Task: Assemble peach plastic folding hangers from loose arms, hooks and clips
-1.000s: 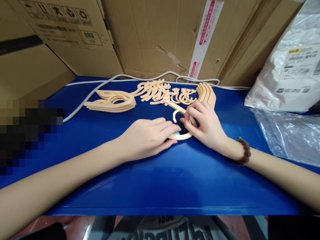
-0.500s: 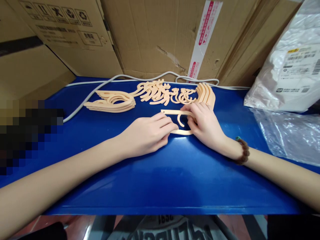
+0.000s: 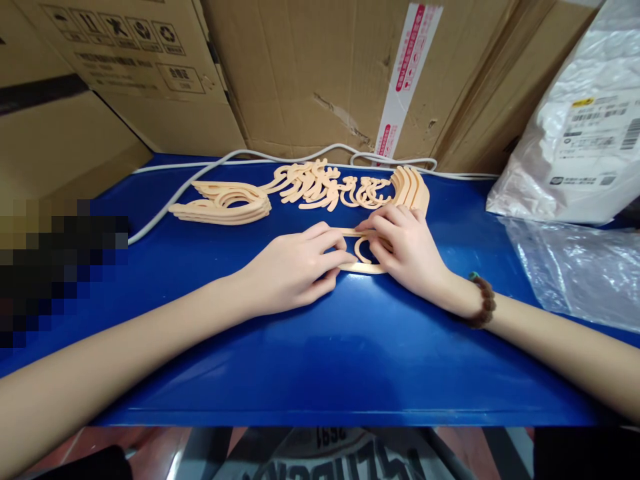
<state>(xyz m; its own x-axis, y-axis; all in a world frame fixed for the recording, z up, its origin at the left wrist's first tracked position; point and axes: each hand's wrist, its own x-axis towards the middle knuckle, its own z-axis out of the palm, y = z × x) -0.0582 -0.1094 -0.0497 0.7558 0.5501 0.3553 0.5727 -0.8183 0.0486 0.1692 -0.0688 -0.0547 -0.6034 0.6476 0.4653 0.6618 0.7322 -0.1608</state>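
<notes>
Between my hands lies a beige plastic hanger [image 3: 367, 269], low over the blue table, with its curved hook [image 3: 361, 249] showing in the gap. My left hand [image 3: 307, 267] is closed on the hanger's left end, fingers bent over it. Gripping the right end is my right hand [image 3: 407, 250], closed, with a brown bracelet at the wrist. Both ends of the hanger are covered by my fingers. Just beyond, a heap of loose hooks [image 3: 367, 192] and a stack of curved hanger arms [image 3: 413, 187] sit close behind my right hand.
More stacked hanger pieces [image 3: 220, 212] lie at the back left of the blue table [image 3: 320, 373]. A white cable [image 3: 175, 193] runs behind them. Cardboard boxes [image 3: 310, 73] wall off the back. On the right stand a white labelled bag [image 3: 575, 153] and clear plastic film [image 3: 575, 273].
The hanger's far bar has tilted down towards the near bar, and its left end has gone behind my left fingers. My right hand has shifted slightly left.
</notes>
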